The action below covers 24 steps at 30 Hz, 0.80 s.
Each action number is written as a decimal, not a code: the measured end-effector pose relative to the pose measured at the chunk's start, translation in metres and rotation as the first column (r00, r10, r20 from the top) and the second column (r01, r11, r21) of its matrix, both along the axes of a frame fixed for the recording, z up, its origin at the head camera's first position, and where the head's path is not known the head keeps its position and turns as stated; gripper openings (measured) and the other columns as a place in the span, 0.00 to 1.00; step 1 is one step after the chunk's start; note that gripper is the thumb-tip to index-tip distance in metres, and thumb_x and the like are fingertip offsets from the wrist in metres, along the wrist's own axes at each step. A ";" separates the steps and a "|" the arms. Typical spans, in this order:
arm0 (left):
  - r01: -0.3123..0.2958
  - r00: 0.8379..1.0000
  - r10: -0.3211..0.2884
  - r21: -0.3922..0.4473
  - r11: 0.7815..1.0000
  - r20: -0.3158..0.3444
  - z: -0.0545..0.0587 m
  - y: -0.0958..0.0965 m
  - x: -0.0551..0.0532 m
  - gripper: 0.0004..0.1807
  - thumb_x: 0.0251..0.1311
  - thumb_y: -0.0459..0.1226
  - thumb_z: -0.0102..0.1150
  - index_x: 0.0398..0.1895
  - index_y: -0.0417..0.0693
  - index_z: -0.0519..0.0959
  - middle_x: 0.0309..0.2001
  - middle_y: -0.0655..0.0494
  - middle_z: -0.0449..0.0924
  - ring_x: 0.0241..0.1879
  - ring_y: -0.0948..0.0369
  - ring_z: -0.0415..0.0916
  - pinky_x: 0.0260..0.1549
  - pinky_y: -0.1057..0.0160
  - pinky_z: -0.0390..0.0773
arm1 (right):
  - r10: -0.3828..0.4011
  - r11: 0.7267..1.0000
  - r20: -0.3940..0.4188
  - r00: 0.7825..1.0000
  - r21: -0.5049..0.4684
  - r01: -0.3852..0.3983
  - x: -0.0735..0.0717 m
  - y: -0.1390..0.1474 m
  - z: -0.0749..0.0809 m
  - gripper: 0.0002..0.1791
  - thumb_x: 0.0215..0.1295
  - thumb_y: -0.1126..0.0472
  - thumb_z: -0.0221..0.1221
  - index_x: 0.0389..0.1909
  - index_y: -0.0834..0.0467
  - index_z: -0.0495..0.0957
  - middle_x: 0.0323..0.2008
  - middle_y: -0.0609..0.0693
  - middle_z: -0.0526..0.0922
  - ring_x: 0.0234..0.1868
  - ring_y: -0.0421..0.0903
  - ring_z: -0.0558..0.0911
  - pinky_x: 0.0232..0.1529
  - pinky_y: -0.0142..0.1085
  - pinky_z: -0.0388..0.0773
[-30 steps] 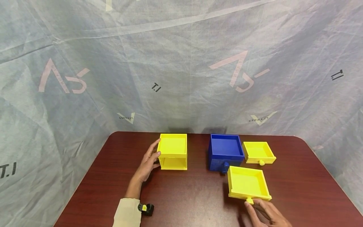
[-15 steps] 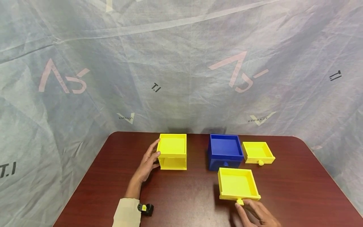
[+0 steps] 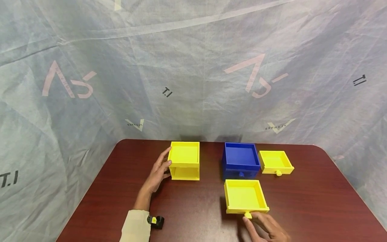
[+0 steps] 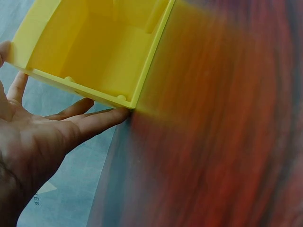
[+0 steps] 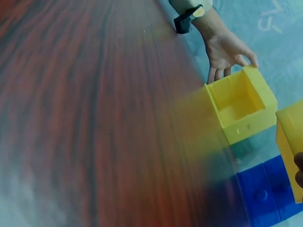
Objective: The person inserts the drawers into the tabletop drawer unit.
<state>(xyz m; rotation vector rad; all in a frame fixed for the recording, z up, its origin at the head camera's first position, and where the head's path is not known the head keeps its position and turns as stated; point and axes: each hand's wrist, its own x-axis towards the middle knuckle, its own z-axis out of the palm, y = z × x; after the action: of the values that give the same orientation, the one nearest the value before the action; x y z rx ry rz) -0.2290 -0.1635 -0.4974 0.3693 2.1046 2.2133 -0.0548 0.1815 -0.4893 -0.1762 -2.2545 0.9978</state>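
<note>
A yellow box (image 3: 183,154) with a hollow front stands on the table, left of centre. My left hand (image 3: 157,173) touches its left side with fairly straight fingers; in the left wrist view its fingers (image 4: 97,122) lie along the box wall. A yellow drawer (image 3: 244,196) is lifted off the table, and my right hand (image 3: 269,227) pinches its knob (image 3: 248,215) between thumb and fingers. Behind this drawer stands a blue box (image 3: 241,158) with a knobbed drawer in its front. The right wrist view catches only the fingertips (image 5: 299,169) of my right hand.
Another yellow drawer (image 3: 275,161) lies just right of the blue box, knob facing me. The dark red wooden table (image 3: 190,208) ends at a grey cloth backdrop (image 3: 193,84). A black device (image 3: 156,222) is strapped at my left sleeve (image 3: 136,225).
My right hand has carried the yellow drawer leftward, from in front of the blue box's right side toward its middle. My left hand and the yellow box have stayed in place.
</note>
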 end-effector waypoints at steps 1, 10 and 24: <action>-0.001 1.000 0.001 0.001 1.000 0.000 0.000 0.000 0.000 0.30 0.76 0.40 0.45 0.79 0.62 0.54 0.66 0.37 0.63 0.59 0.42 0.72 0.53 0.30 0.68 | 0.003 1.000 0.003 1.000 -0.008 -0.003 0.000 -0.002 0.001 0.18 0.38 0.69 0.80 0.29 0.50 0.86 0.29 0.41 0.82 0.28 0.37 0.82 0.32 0.17 0.74; 0.001 1.000 -0.001 -0.004 1.000 0.008 0.001 0.001 0.000 0.30 0.76 0.42 0.47 0.78 0.69 0.55 0.67 0.40 0.63 0.60 0.40 0.71 0.54 0.31 0.69 | 0.145 0.984 -0.107 0.984 -0.083 -0.154 -0.003 -0.011 -0.004 0.20 0.36 0.74 0.79 0.30 0.53 0.85 0.30 0.45 0.83 0.28 0.36 0.83 0.30 0.24 0.79; -0.011 1.000 0.011 0.002 1.000 0.011 -0.002 0.000 -0.001 0.30 0.75 0.41 0.47 0.78 0.64 0.55 0.65 0.37 0.63 0.57 0.41 0.73 0.52 0.31 0.70 | 0.230 0.960 -0.289 0.929 -0.092 -0.266 -0.012 -0.024 -0.015 0.22 0.31 0.79 0.78 0.30 0.59 0.86 0.28 0.52 0.85 0.28 0.37 0.83 0.29 0.24 0.79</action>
<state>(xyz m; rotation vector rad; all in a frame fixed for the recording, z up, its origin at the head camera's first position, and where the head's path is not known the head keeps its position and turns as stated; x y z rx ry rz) -0.2299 -0.1639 -0.4993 0.3455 2.1043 2.2177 -0.0671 0.1574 -0.5040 0.1895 -1.9886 1.2218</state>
